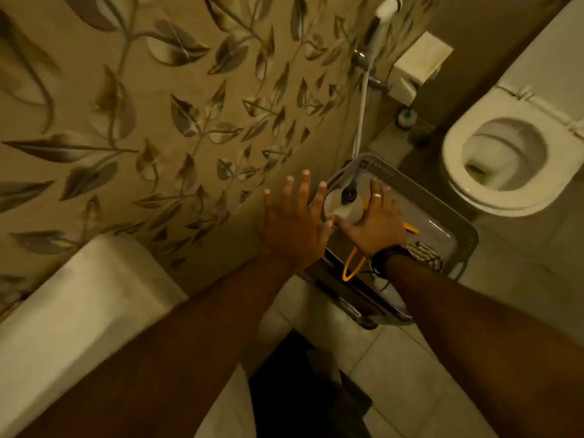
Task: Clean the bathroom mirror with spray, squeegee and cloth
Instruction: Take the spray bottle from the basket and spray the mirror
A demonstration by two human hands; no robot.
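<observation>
A grey plastic basket (pixel 467 229) stands on the floor by the leaf-patterned wall. In it stands a white spray bottle (pixel 343 207) with a black top. My right hand (pixel 371 227), with a ring and a dark wristband, reaches over the bottle; its thumb lies at the bottle's near side and its fingers stretch straight past the far side. My left hand (pixel 295 221) hovers just left of the bottle with fingers spread, holding nothing. An orange piece (pixel 410 229) and an orange loop (pixel 350 266) in the basket may belong to the squeegee. A patterned cloth (pixel 425 253) lies at the basket's near right. No mirror is visible.
A white toilet (pixel 505 167) with its seat down stands right of the basket. A sprayer hose (pixel 363 99) and a white box (pixel 418 60) hang on the wall behind. A white counter edge (pixel 79 305) juts in at the lower left. Pale floor tiles lie below.
</observation>
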